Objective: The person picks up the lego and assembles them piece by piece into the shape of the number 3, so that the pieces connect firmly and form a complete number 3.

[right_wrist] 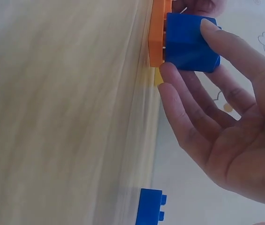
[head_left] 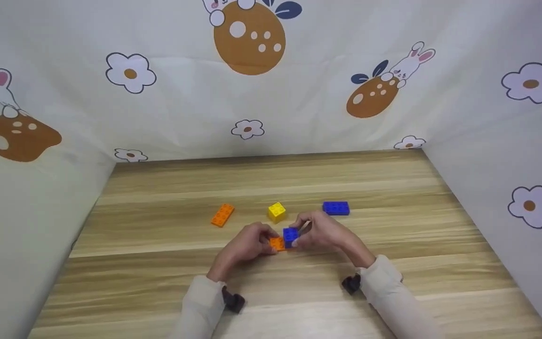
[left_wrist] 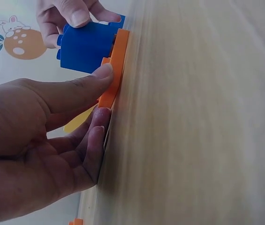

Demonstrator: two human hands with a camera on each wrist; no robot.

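Both hands (head_left: 280, 240) pinch glossy cubic blue brick (head_left: 290, 234) onto flat orange plate (head_left: 277, 244).

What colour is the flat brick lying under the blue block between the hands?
Orange. The flat brick sits under the blue block, clearest in the left wrist view.

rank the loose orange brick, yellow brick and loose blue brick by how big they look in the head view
1. loose orange brick and loose blue brick: both long, about alike, so no ranking between them
2. yellow brick: clearly smallest
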